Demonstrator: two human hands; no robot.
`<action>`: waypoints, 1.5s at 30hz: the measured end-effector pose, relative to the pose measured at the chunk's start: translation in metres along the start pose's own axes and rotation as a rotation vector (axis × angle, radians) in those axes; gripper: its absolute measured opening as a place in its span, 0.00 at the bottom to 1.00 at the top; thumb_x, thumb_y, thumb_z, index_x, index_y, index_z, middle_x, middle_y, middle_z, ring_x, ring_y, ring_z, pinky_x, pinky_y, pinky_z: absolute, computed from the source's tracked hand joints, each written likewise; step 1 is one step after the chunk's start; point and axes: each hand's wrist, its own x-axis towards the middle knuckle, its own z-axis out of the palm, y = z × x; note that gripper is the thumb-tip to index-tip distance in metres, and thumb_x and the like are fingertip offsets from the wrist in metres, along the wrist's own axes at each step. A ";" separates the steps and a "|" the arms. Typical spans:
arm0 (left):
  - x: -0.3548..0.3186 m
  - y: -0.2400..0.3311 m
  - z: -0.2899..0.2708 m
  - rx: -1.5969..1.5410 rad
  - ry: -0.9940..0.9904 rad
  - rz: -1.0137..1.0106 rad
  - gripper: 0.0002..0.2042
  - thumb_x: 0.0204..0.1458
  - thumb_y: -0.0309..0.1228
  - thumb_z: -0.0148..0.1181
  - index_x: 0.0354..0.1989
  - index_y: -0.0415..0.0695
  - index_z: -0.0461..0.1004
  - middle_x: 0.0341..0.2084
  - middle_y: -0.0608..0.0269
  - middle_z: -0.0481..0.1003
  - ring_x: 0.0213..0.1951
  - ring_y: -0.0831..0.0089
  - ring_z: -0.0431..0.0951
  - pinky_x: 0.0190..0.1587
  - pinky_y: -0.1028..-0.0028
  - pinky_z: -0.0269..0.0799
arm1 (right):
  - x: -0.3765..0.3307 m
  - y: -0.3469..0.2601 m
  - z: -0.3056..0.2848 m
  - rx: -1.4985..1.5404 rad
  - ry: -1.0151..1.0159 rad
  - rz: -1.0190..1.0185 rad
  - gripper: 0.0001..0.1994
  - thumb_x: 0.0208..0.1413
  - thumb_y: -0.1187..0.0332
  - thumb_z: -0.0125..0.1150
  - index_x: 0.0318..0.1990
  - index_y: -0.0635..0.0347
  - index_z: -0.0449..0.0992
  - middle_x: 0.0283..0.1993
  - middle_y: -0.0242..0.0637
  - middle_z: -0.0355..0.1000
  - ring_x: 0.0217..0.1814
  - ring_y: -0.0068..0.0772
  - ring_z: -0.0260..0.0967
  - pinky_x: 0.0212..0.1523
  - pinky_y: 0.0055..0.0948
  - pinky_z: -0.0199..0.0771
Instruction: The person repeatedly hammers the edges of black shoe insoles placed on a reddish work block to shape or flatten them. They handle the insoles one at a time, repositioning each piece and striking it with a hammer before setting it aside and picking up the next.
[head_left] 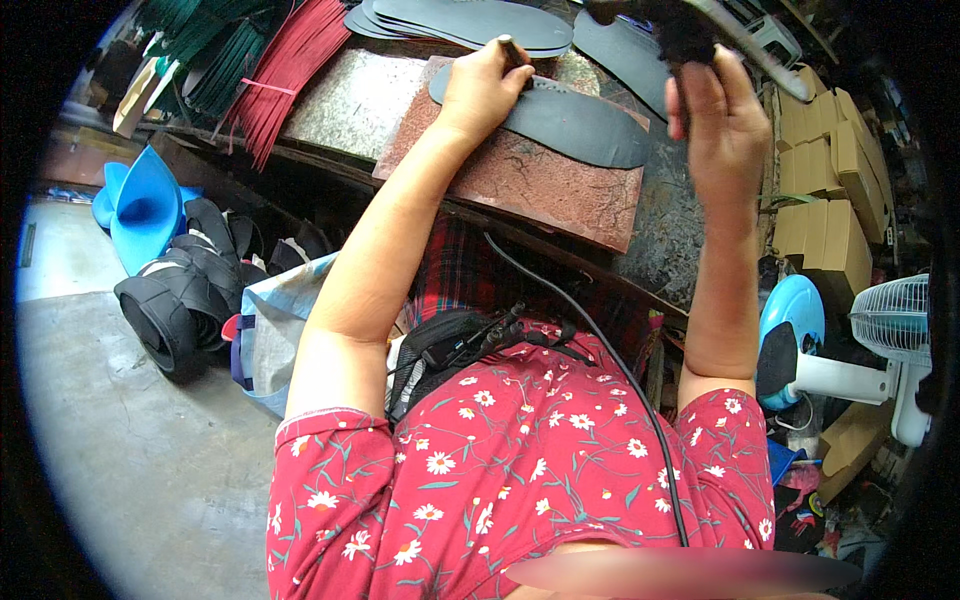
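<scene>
Sole (560, 120) lies under left hand (482, 88) gripping punch (512, 50); right hand (715, 115) clasps hammer (690, 30).

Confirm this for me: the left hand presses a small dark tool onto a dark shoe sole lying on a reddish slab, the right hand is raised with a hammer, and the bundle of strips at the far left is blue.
One detail is wrong. In the head view the left hand does press the small dark tool onto the dark shoe sole on the reddish slab, and the right hand is raised with the hammer, but the bundle of strips is red.

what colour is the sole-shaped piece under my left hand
Dark grey, near black. The sole piece under the left hand shows best in the head view.
</scene>
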 end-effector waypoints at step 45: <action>0.003 -0.008 0.006 -0.727 0.279 -0.262 0.04 0.55 0.22 0.59 0.36 0.36 0.72 0.28 0.59 0.79 0.29 0.75 0.80 0.32 0.76 0.80 | -0.038 0.084 0.007 -0.431 -0.233 0.463 0.20 0.62 0.45 0.50 0.43 0.53 0.74 0.33 0.51 0.76 0.42 0.61 0.72 0.38 0.48 0.71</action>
